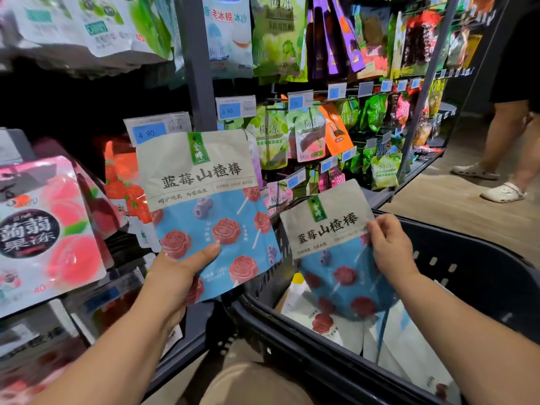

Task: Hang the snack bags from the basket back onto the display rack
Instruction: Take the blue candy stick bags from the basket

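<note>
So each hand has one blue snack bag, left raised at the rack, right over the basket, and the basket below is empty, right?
Not empty: the head view shows more bags lying in the basket. Otherwise correct: left hand holds the raised bag at the rack, right hand the second bag above.

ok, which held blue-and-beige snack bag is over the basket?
The blue-and-beige snack bag pinched by the right hand, above the black plastic basket. The left hand holds the other bag up by the rack.

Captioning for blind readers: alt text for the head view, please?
Two matching blue snack bags, one per hand: the left hand grips the left bag raised before the display rack, the right hand holds the right bag over the black basket.
</note>
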The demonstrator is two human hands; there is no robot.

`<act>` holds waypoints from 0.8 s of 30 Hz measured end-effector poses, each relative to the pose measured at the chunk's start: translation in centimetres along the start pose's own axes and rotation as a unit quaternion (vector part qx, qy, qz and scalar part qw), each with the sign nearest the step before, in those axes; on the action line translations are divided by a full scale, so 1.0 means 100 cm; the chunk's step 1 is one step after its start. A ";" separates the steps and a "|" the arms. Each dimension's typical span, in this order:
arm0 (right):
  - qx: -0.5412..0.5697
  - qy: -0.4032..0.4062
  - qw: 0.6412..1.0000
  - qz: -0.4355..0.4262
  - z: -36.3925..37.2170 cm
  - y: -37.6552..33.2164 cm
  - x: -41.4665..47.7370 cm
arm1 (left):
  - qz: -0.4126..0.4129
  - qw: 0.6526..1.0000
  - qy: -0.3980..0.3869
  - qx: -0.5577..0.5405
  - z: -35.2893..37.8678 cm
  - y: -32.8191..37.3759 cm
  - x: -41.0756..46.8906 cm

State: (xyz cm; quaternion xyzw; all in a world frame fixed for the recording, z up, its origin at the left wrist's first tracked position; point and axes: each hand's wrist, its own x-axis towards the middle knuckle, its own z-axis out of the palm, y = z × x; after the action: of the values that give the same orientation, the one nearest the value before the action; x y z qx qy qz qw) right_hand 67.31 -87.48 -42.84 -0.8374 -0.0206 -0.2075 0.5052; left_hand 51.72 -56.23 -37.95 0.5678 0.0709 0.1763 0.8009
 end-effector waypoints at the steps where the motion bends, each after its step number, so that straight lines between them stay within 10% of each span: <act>1: 0.002 -0.002 1.000 0.009 0.001 0.001 -0.001 | 0.001 1.000 -0.001 -0.001 0.000 0.001 -0.001; 24: 0.106 -0.273 0.940 0.174 0.049 0.027 -0.051 | -0.036 0.999 0.023 -0.004 -0.015 -0.004 -0.005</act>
State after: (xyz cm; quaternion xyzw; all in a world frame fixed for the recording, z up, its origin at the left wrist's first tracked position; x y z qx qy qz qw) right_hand 64.93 -83.72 -48.95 -0.7941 -0.0331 0.1238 0.5941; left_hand 50.90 -55.18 -38.89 0.5573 0.1091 0.1604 0.8073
